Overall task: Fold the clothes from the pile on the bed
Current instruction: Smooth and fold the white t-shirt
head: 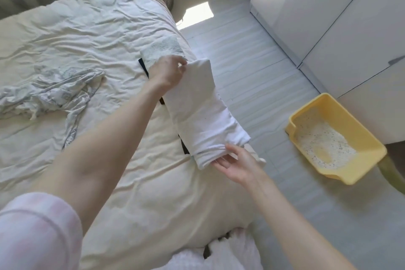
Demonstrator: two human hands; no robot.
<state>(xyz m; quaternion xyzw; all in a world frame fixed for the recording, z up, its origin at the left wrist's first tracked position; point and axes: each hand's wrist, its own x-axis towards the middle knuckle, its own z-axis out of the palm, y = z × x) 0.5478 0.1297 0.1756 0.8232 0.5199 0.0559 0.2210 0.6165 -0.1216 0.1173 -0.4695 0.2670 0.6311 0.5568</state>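
The folded white garment is lying along the bed's right edge, stretching from about one o'clock toward five o'clock of the picture's centre, over a dark garment whose edge is peeking out beneath it. The left hand is pinching the far end of the white garment between thumb and fingertips. The right hand is touching the near end — fingers straight and spread, gripping nothing. A crumpled patterned garment is waiting at nine o'clock; a yellow tray is sitting on the floor at three o'clock.
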